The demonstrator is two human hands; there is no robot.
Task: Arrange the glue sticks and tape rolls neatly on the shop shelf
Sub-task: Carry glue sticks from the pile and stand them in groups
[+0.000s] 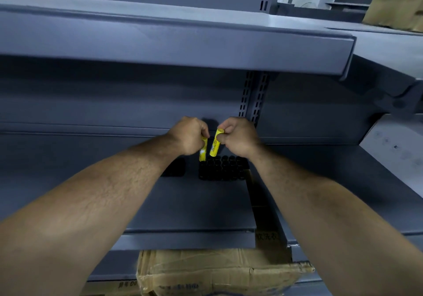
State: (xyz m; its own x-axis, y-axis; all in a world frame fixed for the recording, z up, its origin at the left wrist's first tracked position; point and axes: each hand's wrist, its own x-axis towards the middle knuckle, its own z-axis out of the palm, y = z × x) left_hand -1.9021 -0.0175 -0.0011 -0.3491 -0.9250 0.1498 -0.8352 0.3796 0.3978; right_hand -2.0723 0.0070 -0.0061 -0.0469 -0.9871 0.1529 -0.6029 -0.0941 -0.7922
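Observation:
Both my hands reach deep onto the grey shop shelf (194,206). My left hand (188,135) grips a yellow glue stick (203,150) that points down, its lower end just over the shelf. My right hand (238,135) pinches a second yellow glue stick (215,143) near its top, tilted. Under them stands a tight block of several dark-capped glue sticks (224,167). A dark rounded object (175,168), perhaps a tape roll, lies left of the block, partly behind my left wrist.
An upper shelf (183,50) overhangs the work area. A slotted upright (254,96) runs down the back wall. A worn cardboard box (217,270) sits below the shelf's front edge. A brown bag (398,2) rests at top right.

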